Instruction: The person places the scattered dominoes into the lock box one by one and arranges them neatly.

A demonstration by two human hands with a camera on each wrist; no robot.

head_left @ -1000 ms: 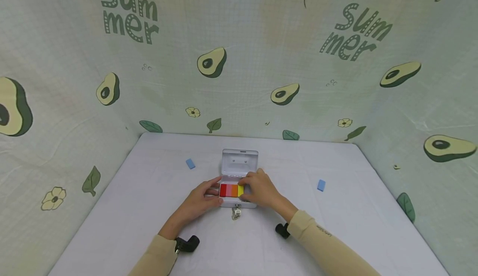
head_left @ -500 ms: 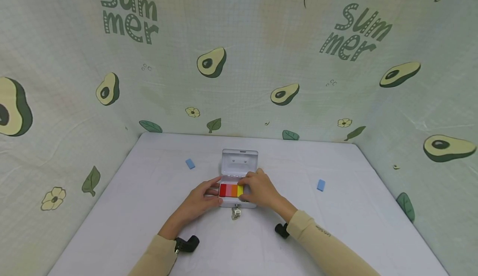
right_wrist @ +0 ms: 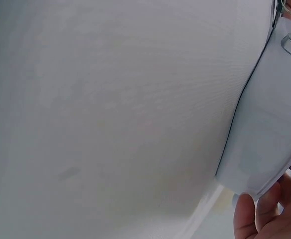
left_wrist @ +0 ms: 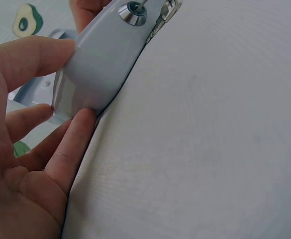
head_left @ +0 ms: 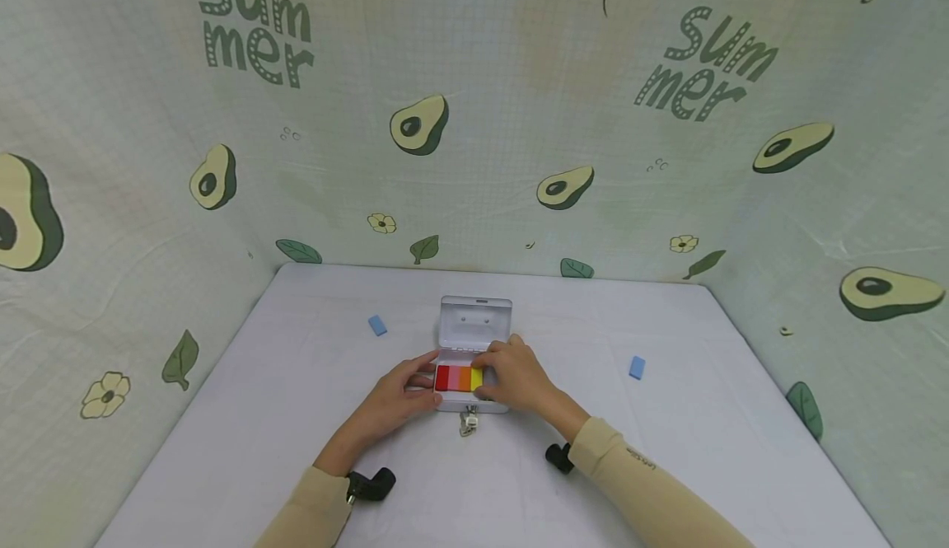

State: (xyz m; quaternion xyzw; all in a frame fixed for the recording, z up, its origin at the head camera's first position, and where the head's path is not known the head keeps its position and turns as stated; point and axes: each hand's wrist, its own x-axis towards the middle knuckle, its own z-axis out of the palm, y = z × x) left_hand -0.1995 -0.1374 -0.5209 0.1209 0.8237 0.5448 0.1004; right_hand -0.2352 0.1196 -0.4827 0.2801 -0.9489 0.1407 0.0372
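Note:
A small white metal cash box (head_left: 454,406) stands on the table with its lid (head_left: 475,323) raised. Inside lie a red block (head_left: 442,378), a pink block (head_left: 454,378), an orange block (head_left: 465,378) and a yellow block (head_left: 476,378), side by side. My left hand (head_left: 400,395) holds the box's left end, thumb (left_wrist: 50,55) at the front top edge and fingers against the side. My right hand (head_left: 516,375) reaches over the right part, thumb and index finger pinching the yellow block's two ends. Its palm hides the right compartment. Keys (head_left: 469,423) hang from the front lock (left_wrist: 133,14).
One light-blue block (head_left: 377,325) lies behind and left of the box; another blue block (head_left: 638,367) lies to the right. White cloth covers the table (head_left: 311,334). A printed curtain (head_left: 482,119) encloses the back and sides.

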